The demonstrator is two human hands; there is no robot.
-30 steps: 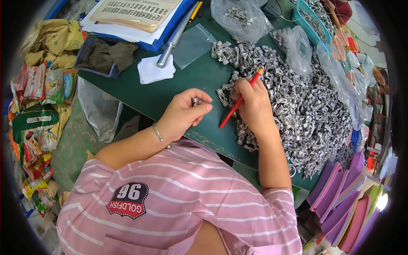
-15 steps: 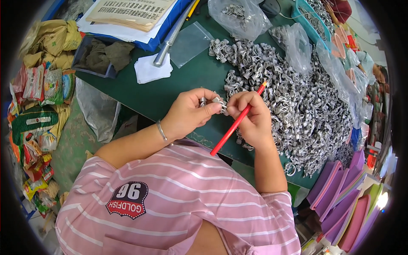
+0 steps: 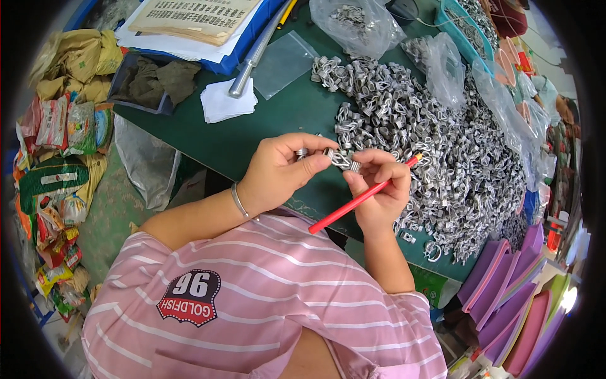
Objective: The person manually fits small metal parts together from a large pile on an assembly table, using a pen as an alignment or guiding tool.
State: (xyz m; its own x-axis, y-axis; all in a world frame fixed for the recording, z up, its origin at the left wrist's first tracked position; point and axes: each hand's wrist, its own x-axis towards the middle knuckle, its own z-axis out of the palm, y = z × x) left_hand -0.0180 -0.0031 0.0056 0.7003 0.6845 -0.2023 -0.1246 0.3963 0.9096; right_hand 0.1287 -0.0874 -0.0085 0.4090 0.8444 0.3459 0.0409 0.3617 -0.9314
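My left hand (image 3: 278, 167), with a bracelet at its wrist, pinches silver metal rings (image 3: 339, 160) between thumb and fingers. My right hand (image 3: 382, 197) has its thumb and fingertips closed on the other end of the same pieces; how many there are I cannot tell. A red pencil (image 3: 344, 211) lies slantwise through the right hand's fingers, its yellow tip pointing to the far right. Just beyond both hands spreads a big heap of similar silver rings (image 3: 454, 170) on the green table (image 3: 284, 120).
A tapered metal rod (image 3: 247, 71) rests by white paper slips (image 3: 224, 104) and a flat clear bag (image 3: 284, 66). Farther back are a blue tray (image 3: 230, 57) of papers and plastic bags (image 3: 360, 35) of rings. Purple and pink folders (image 3: 505, 297) stand at right; packaged goods (image 3: 57, 177) at left.
My right hand has shifted slightly right and turned, tilting the red pencil flatter. The silver rings between my hands show more now. My left hand has barely moved.
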